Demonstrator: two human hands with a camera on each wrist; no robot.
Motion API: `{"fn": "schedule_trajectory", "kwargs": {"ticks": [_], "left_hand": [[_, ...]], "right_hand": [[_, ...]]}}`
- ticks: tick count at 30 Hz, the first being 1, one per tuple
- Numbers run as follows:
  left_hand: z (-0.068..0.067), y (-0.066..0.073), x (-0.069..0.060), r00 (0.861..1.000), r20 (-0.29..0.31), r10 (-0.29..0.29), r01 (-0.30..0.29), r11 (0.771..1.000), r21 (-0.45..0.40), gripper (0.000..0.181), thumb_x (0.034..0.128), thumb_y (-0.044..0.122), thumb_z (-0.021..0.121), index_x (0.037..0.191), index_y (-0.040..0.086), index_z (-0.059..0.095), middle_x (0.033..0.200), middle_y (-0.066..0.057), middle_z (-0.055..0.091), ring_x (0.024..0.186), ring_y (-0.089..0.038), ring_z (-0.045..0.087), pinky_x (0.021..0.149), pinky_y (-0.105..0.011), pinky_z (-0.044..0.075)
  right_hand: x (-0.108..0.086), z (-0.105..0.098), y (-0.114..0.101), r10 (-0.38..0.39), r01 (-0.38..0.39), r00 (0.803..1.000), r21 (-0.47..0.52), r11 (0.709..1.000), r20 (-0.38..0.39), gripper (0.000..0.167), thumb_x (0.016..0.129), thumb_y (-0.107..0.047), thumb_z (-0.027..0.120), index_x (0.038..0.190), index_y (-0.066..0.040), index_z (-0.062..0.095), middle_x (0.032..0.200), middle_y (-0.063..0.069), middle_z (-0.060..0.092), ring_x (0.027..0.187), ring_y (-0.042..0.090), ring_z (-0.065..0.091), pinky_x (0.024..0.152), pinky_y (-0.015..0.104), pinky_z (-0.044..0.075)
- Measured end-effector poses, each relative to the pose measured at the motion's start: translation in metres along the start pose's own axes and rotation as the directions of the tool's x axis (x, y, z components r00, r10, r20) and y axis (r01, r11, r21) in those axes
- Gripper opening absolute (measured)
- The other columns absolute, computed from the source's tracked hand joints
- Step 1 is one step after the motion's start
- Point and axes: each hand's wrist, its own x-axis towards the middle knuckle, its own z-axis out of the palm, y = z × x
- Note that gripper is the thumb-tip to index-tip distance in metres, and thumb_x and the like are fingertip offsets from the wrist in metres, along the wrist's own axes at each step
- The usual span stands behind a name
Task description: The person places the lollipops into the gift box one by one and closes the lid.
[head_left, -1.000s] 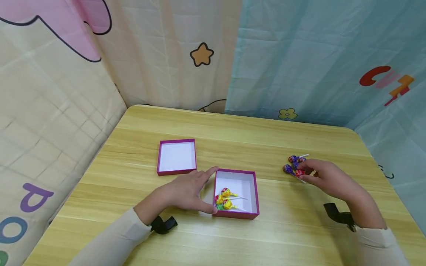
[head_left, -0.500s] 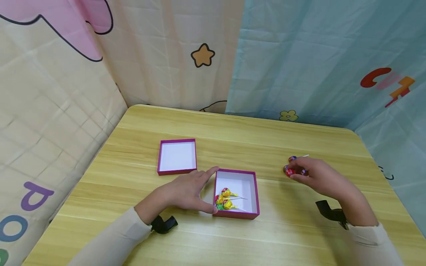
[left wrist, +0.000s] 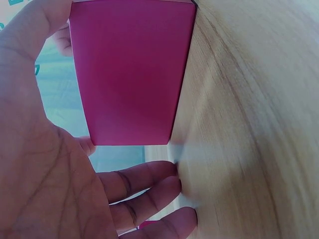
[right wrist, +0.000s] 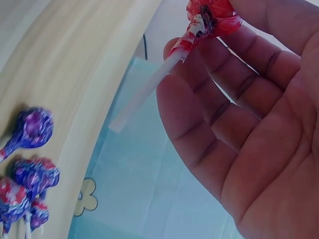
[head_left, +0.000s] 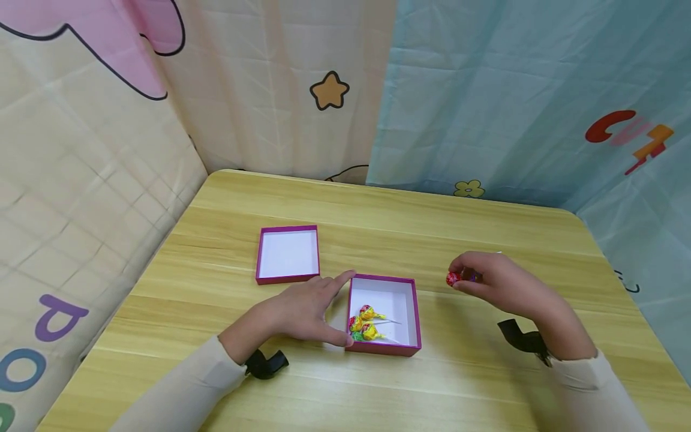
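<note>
In the head view, my right hand [head_left: 499, 282] pinches a red-wrapped lollipop [head_left: 452, 278] above the table. The right wrist view shows its white stick [right wrist: 144, 94] angled out past the fingers. My left hand [head_left: 305, 309] rests beside an open magenta box [head_left: 417, 312], its thumb and index finger spread to the two left corners. Yellow-and-red lollipops [head_left: 369, 331] and a green one [head_left: 357, 336] lie inside the box. The left wrist view shows the box's outer side [left wrist: 132, 74] close up, with the other fingers extended near the tabletop.
A shallow magenta box lid [head_left: 288, 253], white inside, lies behind the left hand. Several purple lollipops [right wrist: 34, 127] lie on the table, mostly hidden by the right hand in the head view. Printed curtains [head_left: 459, 90] hang behind the wooden table [head_left: 378, 222].
My right hand has picked up the red lollipop from beside the purple ones and moved left with it. The left hand and box have stayed in place.
</note>
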Motion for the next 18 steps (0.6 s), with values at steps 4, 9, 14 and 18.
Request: {"fn": "schedule_trajectory", "kwargs": {"ticks": [4, 9, 14, 18], "left_hand": [[0.0, 0.0, 0.0, 1.0, 0.004, -0.003, 0.003, 1.0, 0.001, 0.117, 0.0686, 0.081, 0.064, 0.16, 0.03, 0.013, 0.153, 0.001, 0.041, 0.135, -0.019, 0.04, 0.105, -0.047, 0.039], [0.0, 0.0, 0.0, 1.0, 0.001, -0.003, 0.003, 1.0, 0.009, 0.117, 0.0684, 0.082, 0.064, 0.16, 0.03, 0.013, 0.153, 0.001, 0.041, 0.136, -0.019, 0.04, 0.105, -0.047, 0.039], [0.0, 0.0, 0.001, 1.0, 0.003, -0.005, 0.005, 1.0, 0.015, 0.117, 0.0683, 0.083, 0.063, 0.16, 0.03, 0.012, 0.153, 0.0, 0.041, 0.136, -0.02, 0.04, 0.105, -0.047, 0.04], [0.0, -0.001, 0.001, 1.0, 0.005, -0.007, 0.007, 1.0, 0.012, 0.117, 0.0685, 0.082, 0.063, 0.16, 0.03, 0.012, 0.153, -0.001, 0.041, 0.137, -0.021, 0.04, 0.105, -0.048, 0.04]], "right_hand": [[0.005, 0.001, -0.007, -0.014, 0.014, 1.0, 0.001, 1.0, 0.014, 0.014, 0.091, -0.012, 0.073, 0.102, -0.02, 0.067, 0.089, -0.014, 0.063, 0.077, 0.007, 0.06, 0.067, 0.027, 0.052], [0.012, 0.001, -0.017, -0.06, 0.06, 0.998, -0.004, 0.998, 0.03, 0.013, 0.092, -0.014, 0.072, 0.102, -0.021, 0.067, 0.09, -0.015, 0.062, 0.079, 0.007, 0.058, 0.065, 0.026, 0.05], [0.02, 0.002, -0.026, -0.092, 0.093, 0.995, -0.023, 0.995, 0.044, 0.012, 0.092, -0.017, 0.072, 0.101, -0.023, 0.067, 0.092, -0.016, 0.062, 0.083, 0.007, 0.058, 0.065, 0.026, 0.05], [0.027, 0.004, -0.03, -0.115, 0.118, 0.992, -0.043, 0.992, 0.053, 0.012, 0.092, -0.017, 0.073, 0.102, -0.022, 0.067, 0.093, -0.016, 0.061, 0.084, 0.007, 0.057, 0.066, 0.026, 0.051]]}}
